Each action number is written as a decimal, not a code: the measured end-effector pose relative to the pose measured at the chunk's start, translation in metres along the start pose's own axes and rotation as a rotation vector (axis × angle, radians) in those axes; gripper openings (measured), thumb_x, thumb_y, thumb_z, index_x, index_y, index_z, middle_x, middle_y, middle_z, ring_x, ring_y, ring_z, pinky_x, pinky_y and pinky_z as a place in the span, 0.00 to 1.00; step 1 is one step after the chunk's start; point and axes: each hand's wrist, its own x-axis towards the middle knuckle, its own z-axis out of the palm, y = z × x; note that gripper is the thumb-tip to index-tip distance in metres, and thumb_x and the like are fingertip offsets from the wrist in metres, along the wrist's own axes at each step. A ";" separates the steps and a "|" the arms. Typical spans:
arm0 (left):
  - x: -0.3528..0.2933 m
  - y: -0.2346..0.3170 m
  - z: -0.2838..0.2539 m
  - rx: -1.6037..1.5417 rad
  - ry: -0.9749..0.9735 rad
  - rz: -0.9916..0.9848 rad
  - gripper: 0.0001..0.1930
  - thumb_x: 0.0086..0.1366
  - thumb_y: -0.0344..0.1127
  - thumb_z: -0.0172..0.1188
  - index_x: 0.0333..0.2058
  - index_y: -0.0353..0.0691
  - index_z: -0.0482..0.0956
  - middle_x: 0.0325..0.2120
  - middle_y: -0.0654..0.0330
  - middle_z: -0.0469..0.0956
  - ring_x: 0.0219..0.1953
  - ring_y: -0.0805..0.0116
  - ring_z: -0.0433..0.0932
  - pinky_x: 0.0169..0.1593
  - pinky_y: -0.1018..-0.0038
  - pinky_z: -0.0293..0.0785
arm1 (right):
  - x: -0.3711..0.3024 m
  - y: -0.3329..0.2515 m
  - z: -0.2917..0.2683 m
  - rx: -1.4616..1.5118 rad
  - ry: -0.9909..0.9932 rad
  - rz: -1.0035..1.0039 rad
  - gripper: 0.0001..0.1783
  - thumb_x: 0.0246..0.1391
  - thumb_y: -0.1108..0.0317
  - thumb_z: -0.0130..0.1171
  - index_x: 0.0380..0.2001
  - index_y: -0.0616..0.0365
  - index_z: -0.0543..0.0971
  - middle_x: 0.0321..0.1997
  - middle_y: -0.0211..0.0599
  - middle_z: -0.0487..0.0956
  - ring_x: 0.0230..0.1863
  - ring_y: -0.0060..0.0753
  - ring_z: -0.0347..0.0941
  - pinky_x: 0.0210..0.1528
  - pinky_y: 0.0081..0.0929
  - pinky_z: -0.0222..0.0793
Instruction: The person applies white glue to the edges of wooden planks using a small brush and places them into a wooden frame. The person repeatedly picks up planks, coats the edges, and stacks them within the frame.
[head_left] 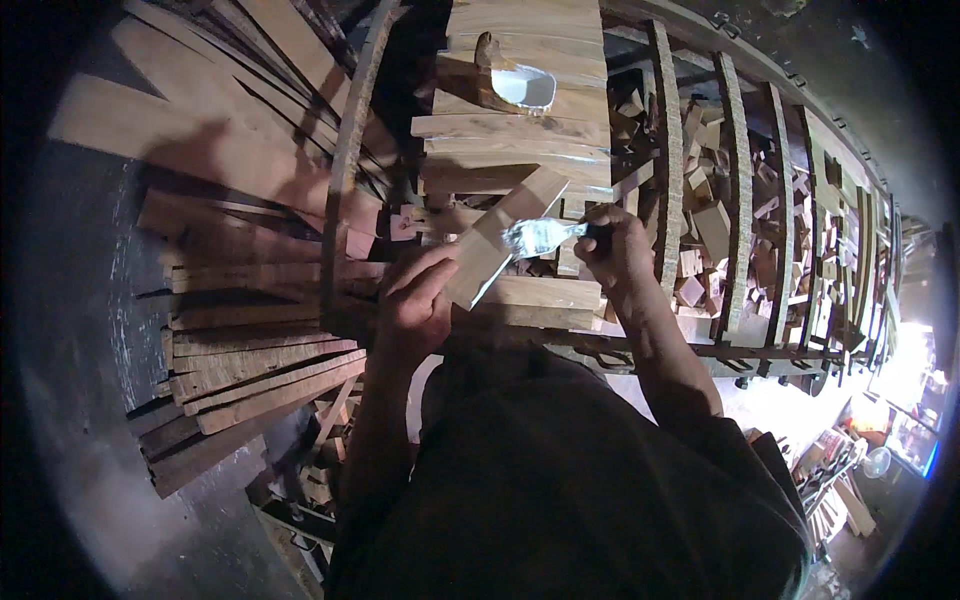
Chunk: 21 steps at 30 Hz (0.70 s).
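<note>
My left hand [418, 290] is closed on the near end of a short wooden board [500, 225], which slants up and away to the right above the rack. Along the board's right edge runs a strip of white glue. A paintbrush [540, 237] with white-coated bristles touches that edge; my right hand [617, 248] grips its dark handle. Beyond the hands, a cut-open container of white glue [522, 86] stands on a row of wooden boards [530, 35] laid side by side. Some of those boards show white along their edges.
Metal rack bars [735, 180] extend to the right, with many wood offcuts [710, 230] beneath them. Long planks [220, 150] lie at the far left, and stacked boards [260, 375] at the near left. A bright area with clutter [840, 465] is at the lower right.
</note>
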 end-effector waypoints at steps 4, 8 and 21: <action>0.006 0.000 -0.003 0.028 -0.054 0.024 0.19 0.44 0.14 0.53 0.38 0.30 0.79 0.43 0.50 0.79 0.45 0.51 0.77 0.50 0.63 0.73 | -0.018 0.017 0.009 -0.100 -0.208 0.152 0.06 0.38 0.72 0.52 0.23 0.58 0.68 0.25 0.34 0.67 0.19 0.26 0.58 0.19 0.20 0.57; 0.015 0.010 -0.007 0.000 -0.071 -0.030 0.20 0.44 0.14 0.55 0.40 0.30 0.79 0.43 0.50 0.79 0.46 0.51 0.77 0.52 0.64 0.73 | -0.041 0.035 0.021 -0.034 -0.369 0.200 0.10 0.40 0.77 0.52 0.31 0.65 0.73 0.27 0.39 0.71 0.22 0.33 0.68 0.18 0.25 0.58; -0.014 -0.033 -0.006 -0.160 -0.007 -0.167 0.19 0.53 0.19 0.50 0.45 0.28 0.76 0.48 0.47 0.77 0.52 0.56 0.76 0.57 0.66 0.69 | 0.094 0.028 -0.048 0.028 0.087 0.032 0.02 0.45 0.72 0.51 0.22 0.57 0.70 0.18 0.35 0.68 0.16 0.30 0.62 0.17 0.26 0.58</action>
